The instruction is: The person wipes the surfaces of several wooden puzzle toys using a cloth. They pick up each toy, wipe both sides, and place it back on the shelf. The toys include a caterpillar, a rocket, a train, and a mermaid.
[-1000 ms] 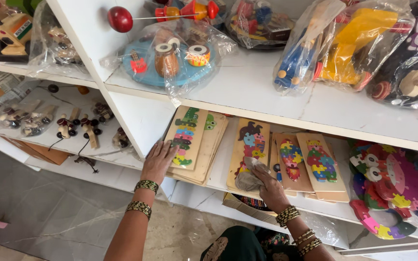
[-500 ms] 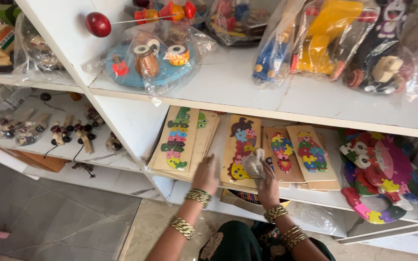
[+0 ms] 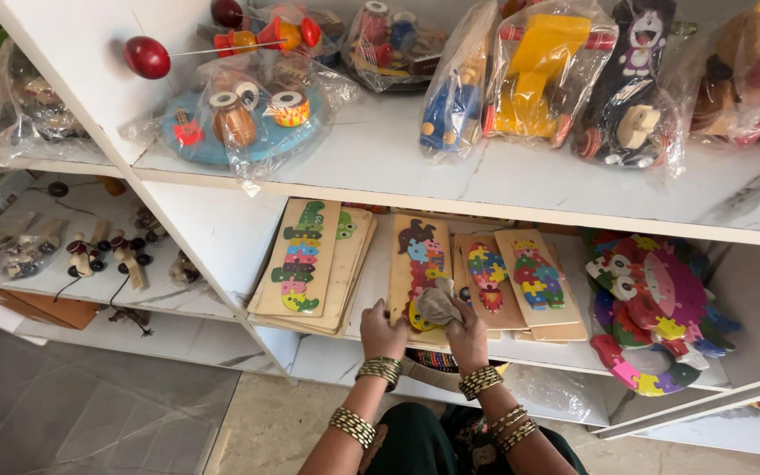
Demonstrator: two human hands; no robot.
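- Our left hand (image 3: 382,332) grips the near edge of a wooden puzzle board (image 3: 421,268) on the shelf (image 3: 521,347).
- Our right hand (image 3: 466,330) clutches one grey cloth (image 3: 438,303) against it.
- The board's long axis runs near to far.
- We count four puzzle stacks side by side.

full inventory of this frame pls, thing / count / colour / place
animal puzzle board: 1, wood with multicoloured pieces, lower shelf, under both hands
cloth: 1, grey-brown, on that board, in the right hand
crocodile puzzle stack: 1 stack, wood, green top piece, lower shelf left
puzzle boards: 2 on top, wood, multicoloured, right of the hands
round puzzle: 1, pink and multicoloured, lower shelf right
bagged toys: several, mixed colours, upper shelf
blue toy set: 1, bagged, upper shelf left
small wheeled toys: several, wood and black, left shelf
shelves: white
left hand: on the board's near edge, bangles on the wrist
right hand: grip on the cloth
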